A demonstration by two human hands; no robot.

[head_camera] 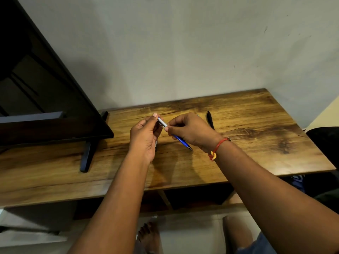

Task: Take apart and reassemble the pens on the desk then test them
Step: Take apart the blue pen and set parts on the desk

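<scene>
A pen with a blue barrel [180,141] and a silver upper part sits between both hands, above the wooden desk [256,136]. My left hand [145,138] pinches the silver end near its clip. My right hand [190,131] grips the pen's middle, with the blue barrel and dark tip poking out below the palm toward me. A black pen [210,119] lies on the desk just behind my right hand. A small dark piece [156,144] shows under my left palm; I cannot tell what it is.
A dark monitor [45,99] on two black feet [89,156] fills the left of the desk. A grey wall rises right behind the desk. A dark chair [324,142] stands off the desk's right edge. Below the front edge are an open shelf and my bare foot.
</scene>
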